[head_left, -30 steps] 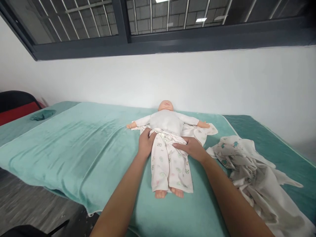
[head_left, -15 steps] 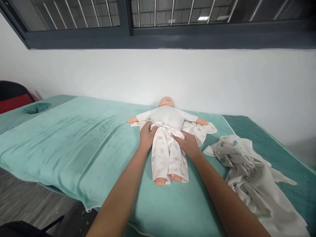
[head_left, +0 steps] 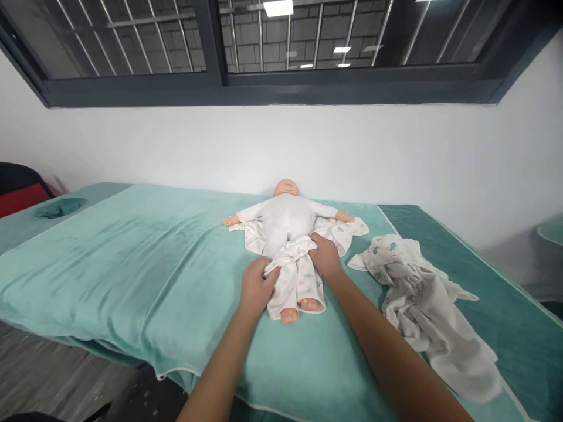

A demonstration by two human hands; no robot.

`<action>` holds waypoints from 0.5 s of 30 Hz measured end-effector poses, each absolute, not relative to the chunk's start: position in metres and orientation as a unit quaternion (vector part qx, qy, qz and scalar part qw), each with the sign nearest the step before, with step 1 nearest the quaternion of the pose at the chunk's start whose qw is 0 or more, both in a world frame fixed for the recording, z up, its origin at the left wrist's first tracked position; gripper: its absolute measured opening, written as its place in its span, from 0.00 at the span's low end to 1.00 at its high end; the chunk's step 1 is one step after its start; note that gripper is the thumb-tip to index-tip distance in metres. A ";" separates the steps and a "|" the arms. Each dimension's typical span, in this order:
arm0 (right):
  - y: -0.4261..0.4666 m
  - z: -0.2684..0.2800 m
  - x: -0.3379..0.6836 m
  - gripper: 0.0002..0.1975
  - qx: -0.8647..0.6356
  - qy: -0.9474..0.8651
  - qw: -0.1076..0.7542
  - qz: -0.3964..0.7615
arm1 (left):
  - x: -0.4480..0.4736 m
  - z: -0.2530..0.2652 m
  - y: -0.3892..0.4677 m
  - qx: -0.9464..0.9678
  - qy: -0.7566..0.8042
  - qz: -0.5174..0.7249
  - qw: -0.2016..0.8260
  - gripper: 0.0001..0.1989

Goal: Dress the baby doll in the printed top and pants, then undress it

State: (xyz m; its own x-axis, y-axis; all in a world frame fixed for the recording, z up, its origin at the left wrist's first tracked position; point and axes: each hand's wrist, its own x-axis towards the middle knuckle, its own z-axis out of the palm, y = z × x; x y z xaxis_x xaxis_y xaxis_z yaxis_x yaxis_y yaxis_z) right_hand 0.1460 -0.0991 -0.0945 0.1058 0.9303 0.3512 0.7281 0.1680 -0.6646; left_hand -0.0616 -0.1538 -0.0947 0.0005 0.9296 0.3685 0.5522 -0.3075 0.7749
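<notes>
Room apparently for treatment or infant-care training. A bed (head_left: 132,252) with a round hole (head_left: 60,208), as for massage, bears a baby doll (head_left: 288,217); behind rises a wall (head_left: 264,146) with a barred window (head_left: 290,44).

"Is it bright?"
"Yes, the white wall (head_left: 281,146) glows, but the window (head_left: 264,53) at twelve o'clock is dark, with shiny light spots (head_left: 278,8) on it."
"Any dark bits?"
"A soft grey shadow (head_left: 523,249) on the wall at three o'clock. The floor (head_left: 53,363) at eight o'clock is dim and smeary."
"Anything bent?"
"The window's sides (head_left: 510,55) lean out at ten and two o'clock. The doll's head (head_left: 285,187) looks fuzzy."
</notes>
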 end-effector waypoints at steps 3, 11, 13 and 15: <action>-0.099 -0.095 0.146 0.07 -0.614 -0.662 0.406 0.144 | -0.063 -0.097 -0.159 0.658 0.554 0.451 0.239 0.07; -0.144 -0.098 0.146 0.03 -0.607 -0.646 0.426 0.182 | -0.063 -0.102 -0.147 0.674 0.533 0.458 0.228 0.08; -0.162 -0.098 0.143 0.03 -0.610 -0.640 0.425 0.195 | -0.064 -0.104 -0.147 0.672 0.533 0.460 0.228 0.07; -0.177 -0.097 0.139 0.04 -0.609 -0.631 0.430 0.215 | -0.064 -0.104 -0.146 0.672 0.531 0.464 0.227 0.07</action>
State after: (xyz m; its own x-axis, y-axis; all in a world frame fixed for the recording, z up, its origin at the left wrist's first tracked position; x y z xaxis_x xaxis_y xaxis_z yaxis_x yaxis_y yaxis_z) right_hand 0.1393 -0.1769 -0.0971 0.1112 0.9533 0.2807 0.5825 0.1663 -0.7956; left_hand -0.0644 -0.1463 -0.1042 0.0061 0.9238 0.3827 0.5026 -0.3337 0.7975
